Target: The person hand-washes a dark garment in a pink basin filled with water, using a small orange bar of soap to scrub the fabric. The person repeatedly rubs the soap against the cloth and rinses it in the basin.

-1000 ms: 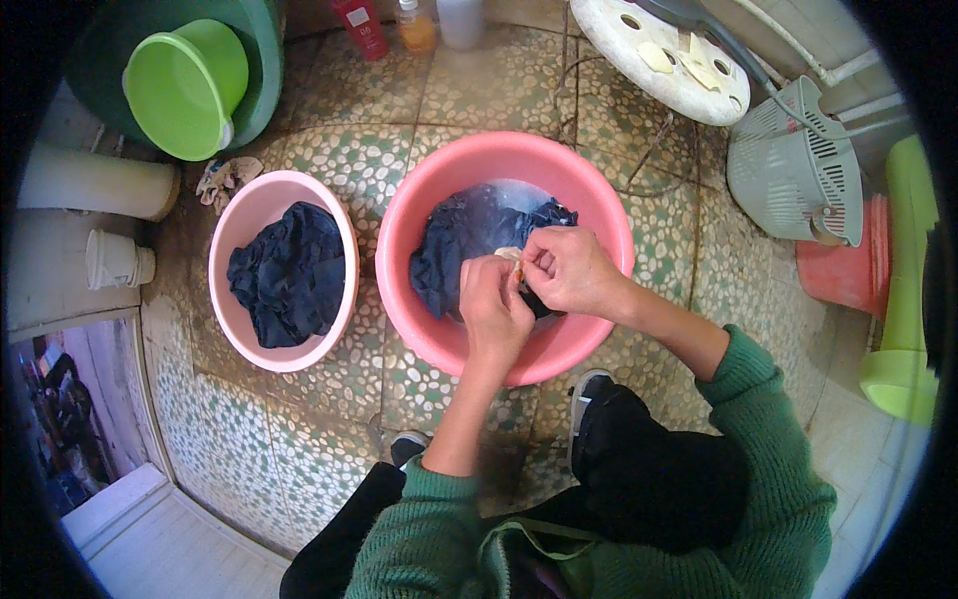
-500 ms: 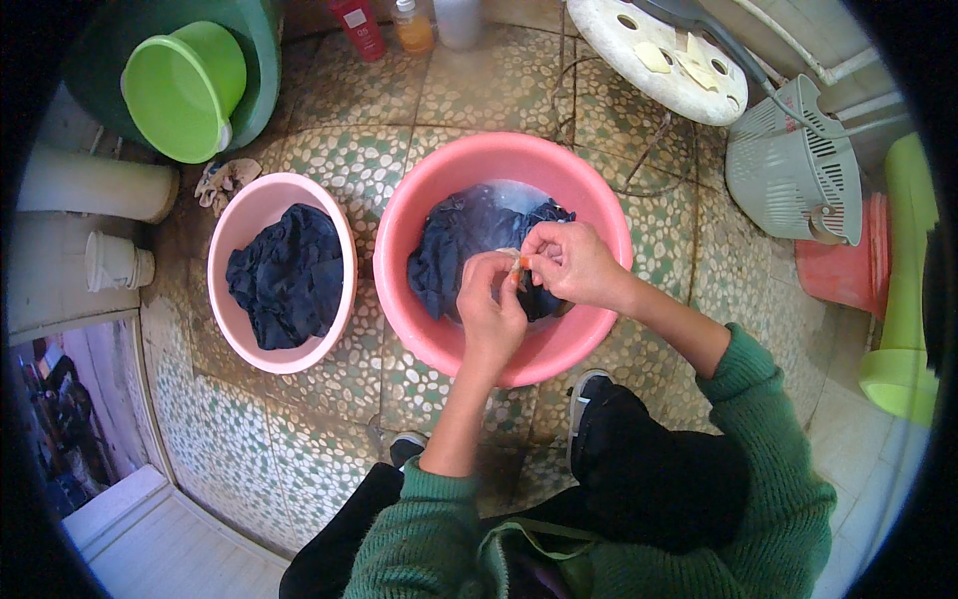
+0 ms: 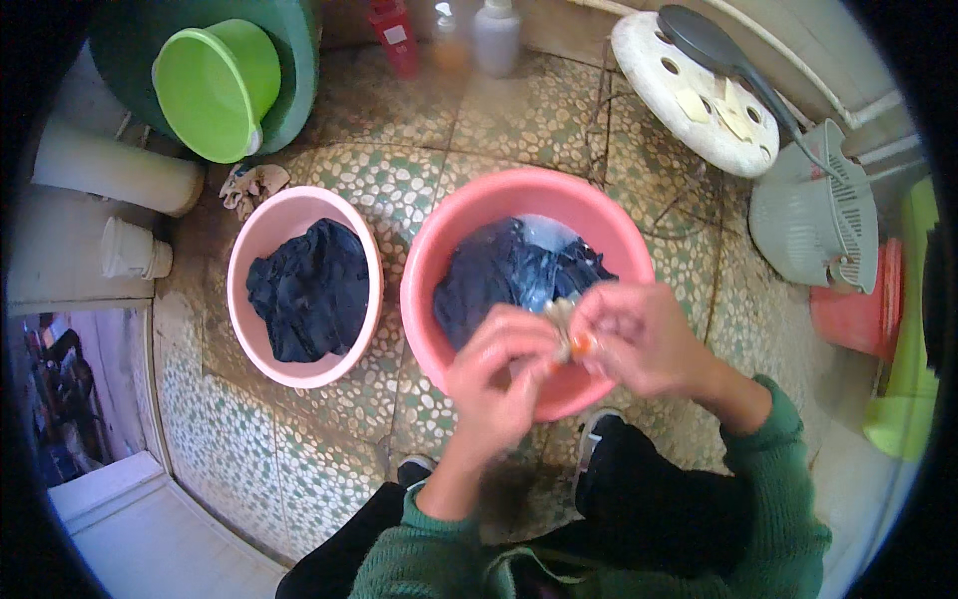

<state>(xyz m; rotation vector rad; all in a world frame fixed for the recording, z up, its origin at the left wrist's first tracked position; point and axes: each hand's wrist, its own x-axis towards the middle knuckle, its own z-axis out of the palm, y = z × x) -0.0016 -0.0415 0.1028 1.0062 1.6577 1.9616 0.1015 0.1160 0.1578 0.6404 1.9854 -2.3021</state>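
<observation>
Over the near side of a pink basin [image 3: 424,290], my left hand [image 3: 497,374] and my right hand [image 3: 644,339] meet with their fingertips pinched. Between them is a small, crumpled, pale thing [image 3: 560,315], too small and blurred to name. Orange shows at the fingertips, perhaps painted nails. Below, dark blue clothes [image 3: 484,275] lie partly sunk in cloudy, soapy water [image 3: 547,233]. My hands hide the basin's near part. To the left stands a smaller pale pink basin [image 3: 239,309] with dark cloth [image 3: 311,290] heaped in it.
A light green bucket [image 3: 215,95] sits in a dark green tub [image 3: 301,90]. Bottles [image 3: 496,40] stand along the back wall. At the right are a white stool [image 3: 649,85] with a shower head [image 3: 692,38] on it and a grey basket [image 3: 798,210]. A rag [image 3: 249,190] lies behind the smaller basin.
Both hands have come up and nearer to me, still pinching the pale thing together. The whole view has shifted, so the basins appear lower and further right.
</observation>
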